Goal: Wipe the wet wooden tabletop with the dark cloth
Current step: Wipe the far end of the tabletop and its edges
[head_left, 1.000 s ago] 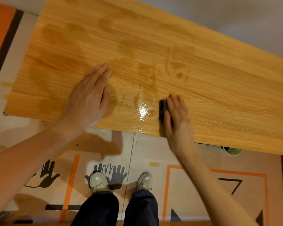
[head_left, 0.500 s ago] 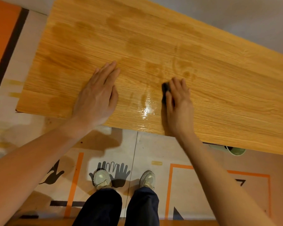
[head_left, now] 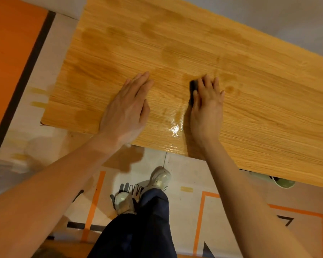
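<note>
We see the wooden table, darkened by damp patches and glossy with water near its front edge. Our left hand rests flat on it, fingers straight. Our right hand presses the dark cloth down, which peeks out beside the outstretched fingers.

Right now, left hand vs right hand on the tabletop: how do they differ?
The left hand lies flat on bare wood, fingers straight and together, holding nothing; the right hand presses the dark cloth, which peeks out under its fingers. The left hand sits nearer the tabletop's end; the right hand is beside the glossy wet patch. Both are palm down on the wood.
</note>
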